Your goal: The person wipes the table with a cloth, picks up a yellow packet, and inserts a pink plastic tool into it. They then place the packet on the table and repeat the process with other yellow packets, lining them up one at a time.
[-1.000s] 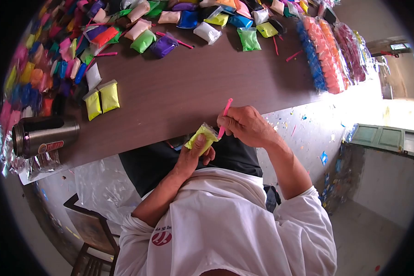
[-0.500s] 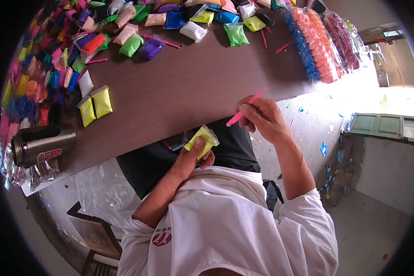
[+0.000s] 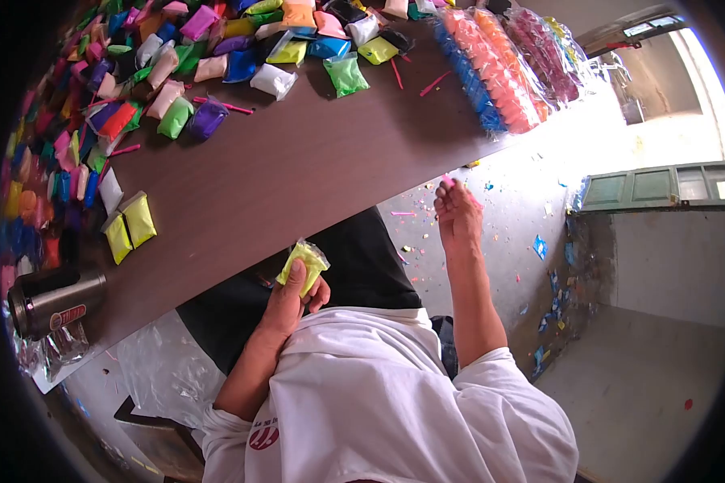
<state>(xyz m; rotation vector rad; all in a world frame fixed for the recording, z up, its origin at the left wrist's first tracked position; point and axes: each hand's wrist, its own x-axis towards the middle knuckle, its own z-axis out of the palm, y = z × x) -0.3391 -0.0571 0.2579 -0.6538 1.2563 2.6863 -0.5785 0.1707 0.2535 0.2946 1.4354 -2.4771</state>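
My left hand (image 3: 288,304) is closed round a small clear packet with a soft yellow filling (image 3: 308,262), held over my lap just below the table edge. Out to the right, past the table edge and above the floor, my right hand (image 3: 459,221) is closed on a pink plastic stick tool (image 3: 449,181). Only bits of the tool show, since the fingers cover the rest. Two yellow packets (image 3: 139,221) lie side by side on the left of the table (image 3: 242,169), with a white packet (image 3: 110,191) beside them.
Many coloured packets (image 3: 209,68) are heaped along the table's back and left. Bagged rows of blue and pink pieces (image 3: 495,76) stand at the back right. A metal flask (image 3: 60,299) lies at the left edge. Coloured scraps (image 3: 540,245) litter the floor.
My right hand has swung away from the yellow packet, out over the floor with the pink tool. My left hand still grips the packet. The view has shifted slightly right.
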